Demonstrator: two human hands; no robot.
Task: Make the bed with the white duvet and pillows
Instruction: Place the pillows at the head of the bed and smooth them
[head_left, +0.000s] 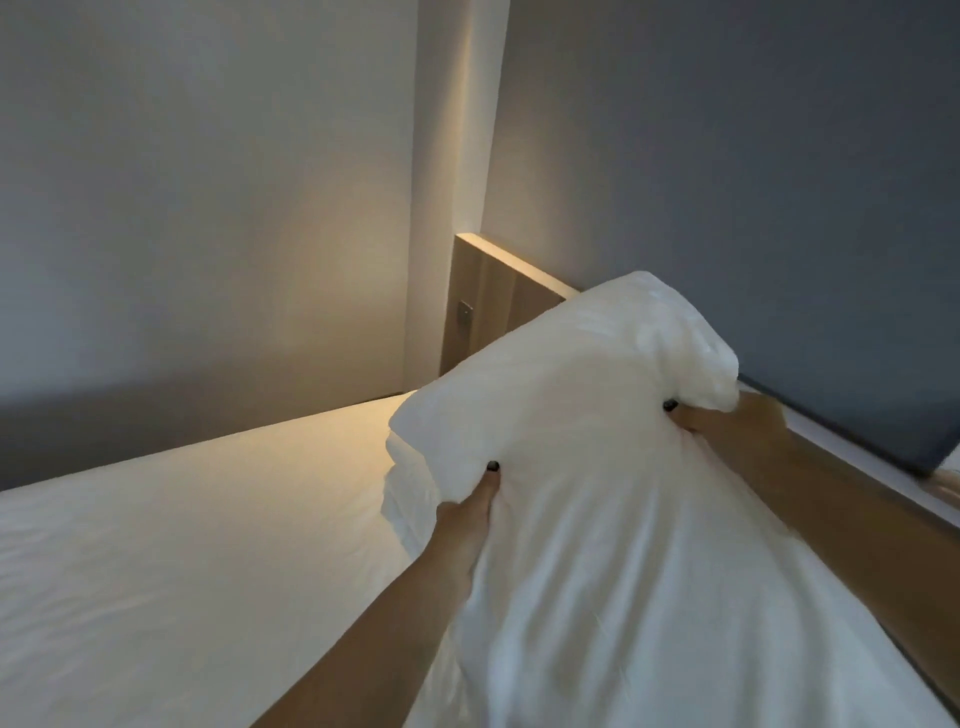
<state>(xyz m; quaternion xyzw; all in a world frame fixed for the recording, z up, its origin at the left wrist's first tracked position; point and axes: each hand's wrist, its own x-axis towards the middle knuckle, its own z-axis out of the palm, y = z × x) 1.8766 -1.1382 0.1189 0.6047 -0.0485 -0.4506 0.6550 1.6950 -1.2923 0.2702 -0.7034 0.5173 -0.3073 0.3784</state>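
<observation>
A plump white pillow (550, 395) is lifted above the head end of the bed, tilted toward the wooden headboard (498, 280). My left hand (467, 525) grips its left side, thumb on top, fingers hidden underneath. My right hand (727, 421) grips the pillow's right edge, bunching the cover. White bedding (649, 597) spreads below the pillow toward me; whether it is the duvet I cannot tell. The bed's white sheet (182, 545) lies smooth to the left.
A pale wall (208, 208) runs along the bed's far side, lit warmly near the corner. A dark blue-grey wall panel (753, 182) rises behind the headboard. A small switch plate (464, 310) sits on the headboard's side.
</observation>
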